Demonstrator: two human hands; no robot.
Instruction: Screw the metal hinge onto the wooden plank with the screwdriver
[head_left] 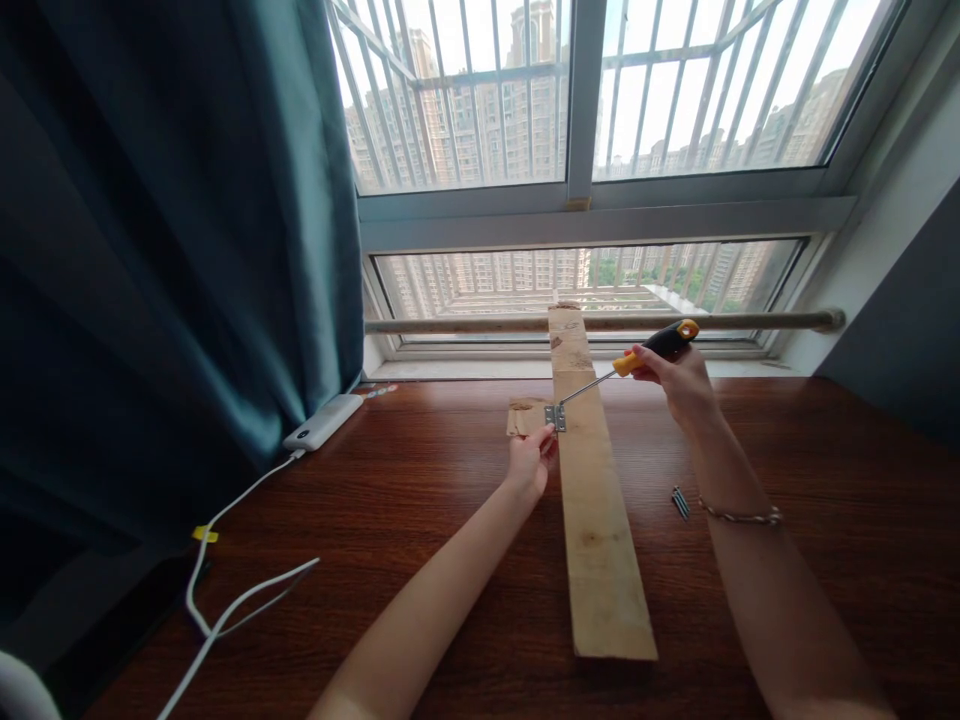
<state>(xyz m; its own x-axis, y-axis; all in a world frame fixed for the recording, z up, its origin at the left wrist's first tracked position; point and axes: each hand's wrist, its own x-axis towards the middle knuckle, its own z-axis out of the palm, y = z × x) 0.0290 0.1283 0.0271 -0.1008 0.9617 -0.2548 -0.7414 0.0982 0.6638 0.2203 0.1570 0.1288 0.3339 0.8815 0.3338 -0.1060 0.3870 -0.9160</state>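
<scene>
A long pale wooden board (600,530) lies lengthwise on the brown table, its far end reaching the window rail. A short wooden piece (525,414) sits against its left side. Across the joint between them lies a small metal hinge (555,418). My left hand (532,462) pinches the hinge's near edge with thumb and finger. In my right hand (679,380) is a screwdriver (652,350) with a black and yellow handle, held at a slant. Its tip touches or nearly touches the hinge's upper part; whether a screw is under it is too small to tell.
Several screws (680,502) lie on the brown table (465,600) right of the board. A white power strip or power bank (324,422) with a white cable (225,610) is at the left, beside a blue curtain (300,200). A rail (735,321) runs before the window.
</scene>
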